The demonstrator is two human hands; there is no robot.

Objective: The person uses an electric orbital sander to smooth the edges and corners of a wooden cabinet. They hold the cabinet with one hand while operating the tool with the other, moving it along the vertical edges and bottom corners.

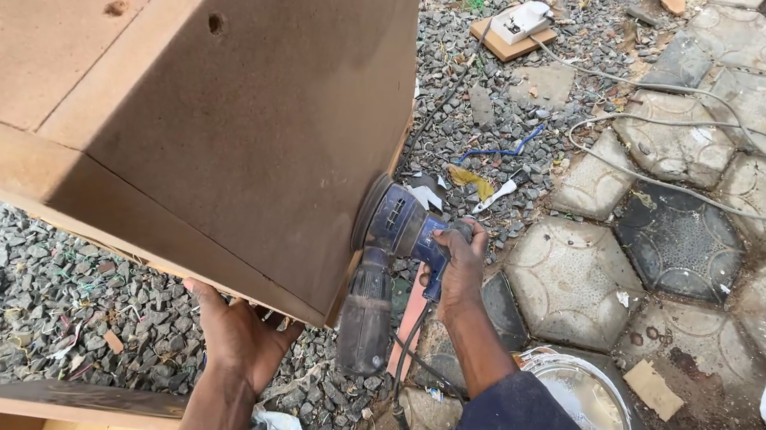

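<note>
- Right hand point(457, 266) wrapped tight around the rear grip of a blue orbital sander point(398, 230); pad sits flat on the side panel of the fibreboard cabinet point(257, 120), near the panel's 3 o'clock edge.
- Left hand point(239, 334) cupped under the cabinet's bottom corner at 6 o'clock, palm up and fingers spread on the board edge, propping it rather than clamping it.
- Dust bag point(364, 326) hangs straight down from the sander, dark and coated in dust.
- To sand this well, my read: keep the pad flush, light even pressure, don't tip over the edge or it will round off. Keep the left hand firm, since the box looks propped and tilted.
- Power cord point(407, 366) runs down past the right forearm; keep it clear of the pad.
- Cabinet: brown MDF, matte, fine uniform grain, two small holes near the top corner at 11 o'clock.
- Ground: grey crushed gravel at 9 o'clock, hexagonal embossed pavers point(581, 281) at 3 o'clock.
- Open paint tin point(582, 389) with pale contents at 5 o'clock; white socket box on a wood block point(516, 28) at 1 o'clock, grey cables point(710, 125) trailing from it.
</note>
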